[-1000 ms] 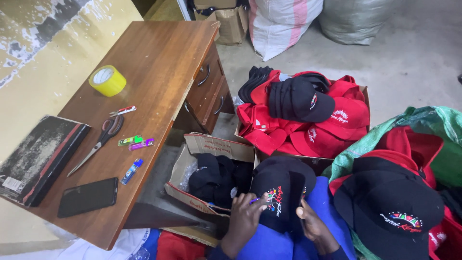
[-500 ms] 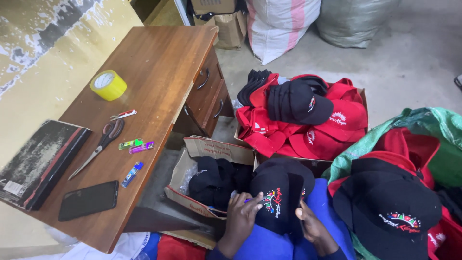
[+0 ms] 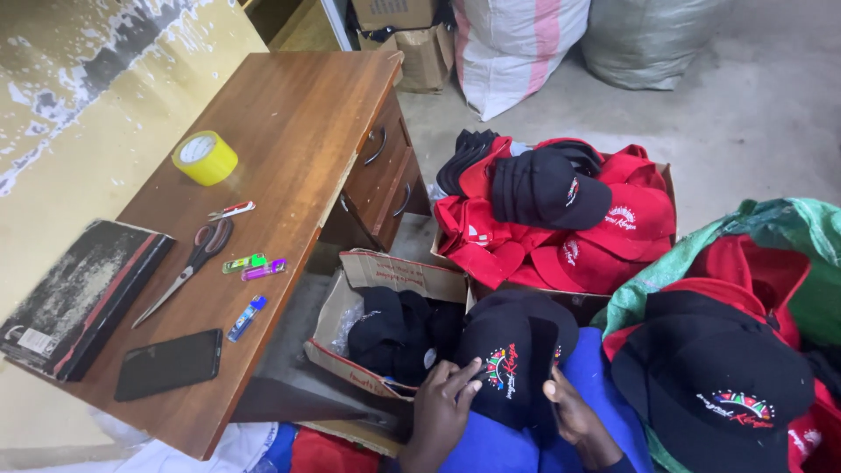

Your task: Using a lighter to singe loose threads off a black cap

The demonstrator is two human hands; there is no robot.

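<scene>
A black cap with a coloured embroidered emblem lies on my blue-clad lap. My left hand grips its left side, fingers over the front panel beside the emblem. Holding the right underside of the cap is my right hand, partly hidden by the fabric. Just left of the cap, an open cardboard box contains more black caps.
A wooden desk at left carries yellow tape, scissors, lighters, a black phone and a dark book. Red and black caps fill a box ahead. Another black cap lies at right. Sacks stand behind.
The view has shifted slightly. My left hand's fingers have slid a little further over the cap's front; the cap stays on my lap.
</scene>
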